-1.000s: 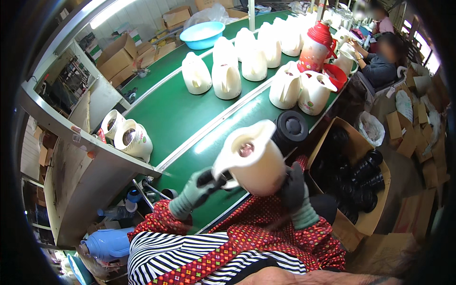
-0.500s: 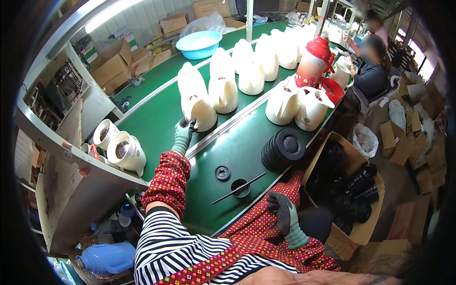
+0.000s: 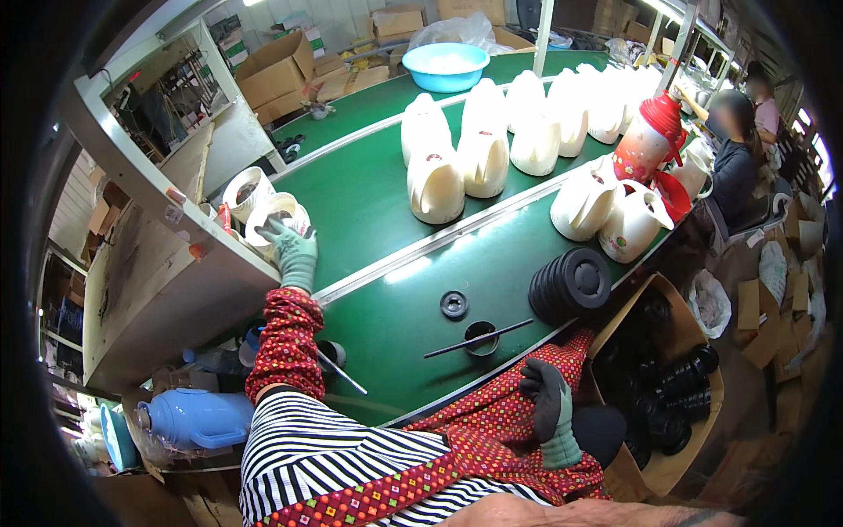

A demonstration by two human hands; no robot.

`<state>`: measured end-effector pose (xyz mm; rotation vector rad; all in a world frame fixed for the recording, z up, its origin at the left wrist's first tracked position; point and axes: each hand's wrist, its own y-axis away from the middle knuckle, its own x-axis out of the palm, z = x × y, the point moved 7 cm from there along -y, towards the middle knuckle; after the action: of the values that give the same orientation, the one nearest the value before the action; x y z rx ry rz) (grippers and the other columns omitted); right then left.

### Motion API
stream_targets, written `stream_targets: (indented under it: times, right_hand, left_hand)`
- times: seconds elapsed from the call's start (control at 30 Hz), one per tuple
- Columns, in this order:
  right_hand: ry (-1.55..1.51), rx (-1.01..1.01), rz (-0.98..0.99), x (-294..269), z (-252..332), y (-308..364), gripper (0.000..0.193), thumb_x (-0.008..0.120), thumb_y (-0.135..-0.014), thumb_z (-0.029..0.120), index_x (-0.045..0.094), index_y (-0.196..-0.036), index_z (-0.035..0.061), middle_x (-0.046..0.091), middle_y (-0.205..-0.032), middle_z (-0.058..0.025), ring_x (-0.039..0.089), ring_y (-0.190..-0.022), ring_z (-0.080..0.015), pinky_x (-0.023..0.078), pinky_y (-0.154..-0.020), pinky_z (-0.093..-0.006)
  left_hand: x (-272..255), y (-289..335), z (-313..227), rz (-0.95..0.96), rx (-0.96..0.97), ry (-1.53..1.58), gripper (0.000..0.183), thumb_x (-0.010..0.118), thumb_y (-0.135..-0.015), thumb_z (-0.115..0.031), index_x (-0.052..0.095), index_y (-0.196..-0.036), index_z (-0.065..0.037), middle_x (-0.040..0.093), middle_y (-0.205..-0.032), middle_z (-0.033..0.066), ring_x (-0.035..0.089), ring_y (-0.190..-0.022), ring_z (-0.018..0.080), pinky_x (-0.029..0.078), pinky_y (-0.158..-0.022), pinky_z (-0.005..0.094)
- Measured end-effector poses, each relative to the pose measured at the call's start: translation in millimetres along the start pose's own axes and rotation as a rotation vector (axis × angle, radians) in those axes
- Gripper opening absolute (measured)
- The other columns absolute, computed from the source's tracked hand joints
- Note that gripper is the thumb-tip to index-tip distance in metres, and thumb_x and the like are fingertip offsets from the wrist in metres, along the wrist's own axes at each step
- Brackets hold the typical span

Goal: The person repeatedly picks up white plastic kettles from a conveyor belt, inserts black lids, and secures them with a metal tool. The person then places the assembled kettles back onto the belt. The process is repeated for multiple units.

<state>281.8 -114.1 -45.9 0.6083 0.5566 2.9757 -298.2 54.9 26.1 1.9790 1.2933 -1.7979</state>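
At the left end of the green belt, my left hand (image 3: 296,252), in a grey-green glove, has its fingers hooked over the rim of a white jug-shaped flask shell (image 3: 266,211). A second white shell (image 3: 246,189) stands just behind it. My right hand (image 3: 551,408), gloved the same way, hovers over my lap near the belt's front edge, its fingers loosely bent and apart with nothing visible in them. Between the hands lie a black ring-shaped part (image 3: 454,305) and a small dark cup (image 3: 482,344) with a thin dark stick (image 3: 457,343) across its top.
Stacked black discs (image 3: 575,285) stand at the belt's front edge. White jug shells (image 3: 436,189) line the belt beyond a metal rail (image 3: 413,250). Also there are a red-topped flask (image 3: 650,136), a blue basin (image 3: 446,66), and a carton (image 3: 716,391) of black parts. A co-worker (image 3: 736,162) sits at right.
My left hand has moved left from a jug shell in the belt's row to the shell at the left end. My view has swung left. The right hand stays over my lap.
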Motion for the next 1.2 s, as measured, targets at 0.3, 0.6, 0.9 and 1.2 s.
stream_targets:
  times: [0.3, 0.6, 0.9, 1.2]
  right_hand:
    - [0.080, 0.080, 0.115, 15, 11, 23, 0.038, 0.056, -0.108, 0.029, 0.068, -0.130, 0.0003, 0.072, -0.108, -0.0083, 0.067, -0.091, -0.0135, 0.053, -0.083, -0.0266]
    - [0.410, -0.357, 0.200, 61, 89, -3, 0.080, 0.074, -0.100, 0.037, 0.038, -0.158, -0.0037, 0.055, -0.147, -0.0157, 0.055, -0.136, -0.0216, 0.049, -0.105, -0.0305]
    - [0.287, -0.286, 0.183, 44, 131, 4, 0.066, 0.082, -0.094, 0.032, 0.056, -0.143, -0.0031, 0.070, -0.129, -0.0104, 0.065, -0.115, -0.0150, 0.052, -0.101, -0.0312]
    - [0.043, -0.216, -0.049, -72, 128, 76, 0.061, 0.081, -0.093, 0.023, 0.058, -0.142, -0.0049, 0.069, -0.131, -0.0113, 0.067, -0.117, -0.0197, 0.054, -0.101, -0.0340]
  left_hand:
    - [19, -4, 19, -0.061, 0.149, 0.150, 0.054, 0.070, -0.092, -0.035, 0.057, -0.131, 0.000, 0.060, -0.134, 0.0310, 0.066, -0.116, 0.0440, 0.055, -0.096, 0.0507]
    - [-191, 175, -149, 0.305, 0.914, 0.641, 0.060, 0.076, -0.084, -0.003, 0.057, -0.140, 0.002, 0.073, -0.095, 0.0165, 0.074, -0.083, 0.0351, 0.058, -0.070, 0.0403]
    - [-235, 309, -218, 0.477, 1.565, 0.603, 0.036, 0.084, -0.081, -0.021, 0.067, -0.110, -0.009, 0.063, -0.140, 0.0236, 0.075, -0.074, 0.0313, 0.060, -0.061, 0.0383]
    - [-160, 284, -213, 0.874, 0.584, 1.398, 0.052, 0.057, -0.103, 0.002, 0.041, -0.153, 0.001, 0.060, -0.143, 0.0230, 0.071, -0.102, 0.0162, 0.057, -0.089, 0.0312]
